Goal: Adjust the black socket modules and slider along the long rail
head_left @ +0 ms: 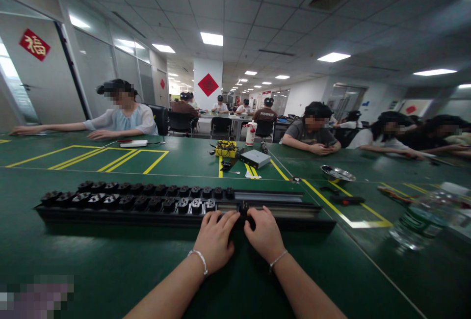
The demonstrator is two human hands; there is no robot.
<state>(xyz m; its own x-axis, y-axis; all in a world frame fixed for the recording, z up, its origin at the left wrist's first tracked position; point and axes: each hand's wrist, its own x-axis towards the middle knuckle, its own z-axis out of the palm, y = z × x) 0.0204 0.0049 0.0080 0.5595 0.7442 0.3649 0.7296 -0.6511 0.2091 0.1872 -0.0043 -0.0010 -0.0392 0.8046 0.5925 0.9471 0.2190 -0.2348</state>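
Note:
A long black track lies across the green table in front of me, with a row of black socket modules seated in its left and middle part. Behind it runs a second track, also carrying several modules. One separate black socket module sits upright on the front track, right of the row. My right hand has its fingers curled against that module's right side. My left hand lies over the track's front edge, fingers extended and index fingertip close to the module; its thumb is apart.
Beyond the tracks are a yellow box with cables, a grey box and a white cup. A metal bowl and a plastic bottle stand at right. Several people sit around the table.

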